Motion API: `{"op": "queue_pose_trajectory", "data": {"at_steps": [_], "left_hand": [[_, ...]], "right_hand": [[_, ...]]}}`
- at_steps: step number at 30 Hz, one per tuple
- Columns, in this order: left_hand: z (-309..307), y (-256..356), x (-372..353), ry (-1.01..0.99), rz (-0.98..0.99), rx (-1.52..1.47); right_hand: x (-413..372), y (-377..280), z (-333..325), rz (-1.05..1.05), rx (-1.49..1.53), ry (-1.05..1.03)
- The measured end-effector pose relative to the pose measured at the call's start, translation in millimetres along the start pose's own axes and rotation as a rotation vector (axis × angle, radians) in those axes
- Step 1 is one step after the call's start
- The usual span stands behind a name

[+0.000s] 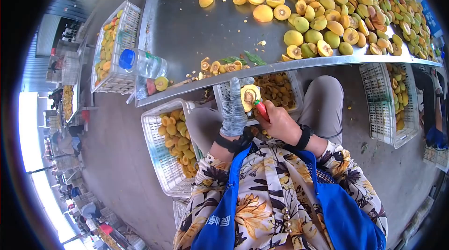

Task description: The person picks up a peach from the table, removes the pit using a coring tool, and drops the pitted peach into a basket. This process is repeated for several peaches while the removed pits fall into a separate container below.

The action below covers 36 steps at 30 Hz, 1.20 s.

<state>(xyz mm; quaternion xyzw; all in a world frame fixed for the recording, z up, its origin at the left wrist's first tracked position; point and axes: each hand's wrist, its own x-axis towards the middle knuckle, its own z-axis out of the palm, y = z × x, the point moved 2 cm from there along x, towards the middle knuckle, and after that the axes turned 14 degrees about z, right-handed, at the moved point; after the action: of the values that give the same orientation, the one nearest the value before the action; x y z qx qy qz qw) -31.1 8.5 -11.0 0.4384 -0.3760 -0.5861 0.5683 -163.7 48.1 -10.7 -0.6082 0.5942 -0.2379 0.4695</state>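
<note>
My left hand [234, 110], in a grey glove, is closed around a yellow peach half [245, 94], cut face up with brown at its centre. My bare right hand [282, 126] grips a small red-handled pitting tool [263, 111] with a green collar. The tool's tip meets the middle of the peach half; its exact shape cannot be made out. Both hands are in front of the metal table's edge [201, 85], above a crate [296, 82] of peach pieces between my knees.
Many peach halves [332, 25] are heaped at the table's right. Scraps and green leaves [254, 58] lie near the front edge, with a blue-capped bottle [150, 65] at the left corner. White crates of peaches stand at left [150, 131], far left [126, 39] and right [374, 114].
</note>
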Motion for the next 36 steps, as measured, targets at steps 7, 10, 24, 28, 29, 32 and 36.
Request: {"op": "queue_pose_trajectory", "data": {"at_steps": [7, 10, 24, 28, 29, 32, 36], "left_hand": [[-10, 0, 13, 0.079, -0.031, -0.17], [-30, -15, 31, -0.376, 0.145, 0.137], [-12, -9, 28, 0.027, -0.084, -0.111], [-14, -16, 31, -0.011, -0.039, -0.108], [-14, -17, 30, -0.013, -0.041, -0.108], [-6, -9, 26, -0.002, -0.103, -0.148], [-7, -13, 26, 0.045, -0.033, -0.101]], "right_hand": [[-2, 0, 5, -0.008, -0.008, -0.078], [1, 3, 4, -0.009, -0.054, -0.122], [12, 5, 6, -0.045, 0.077, 0.056], [10, 3, 2, -0.011, 0.072, 0.042], [10, 4, 2, -0.01, 0.073, 0.044], [8, 5, 1, -0.041, 0.007, 0.058], [6, 5, 1, -0.023, -0.011, 0.049]]}}
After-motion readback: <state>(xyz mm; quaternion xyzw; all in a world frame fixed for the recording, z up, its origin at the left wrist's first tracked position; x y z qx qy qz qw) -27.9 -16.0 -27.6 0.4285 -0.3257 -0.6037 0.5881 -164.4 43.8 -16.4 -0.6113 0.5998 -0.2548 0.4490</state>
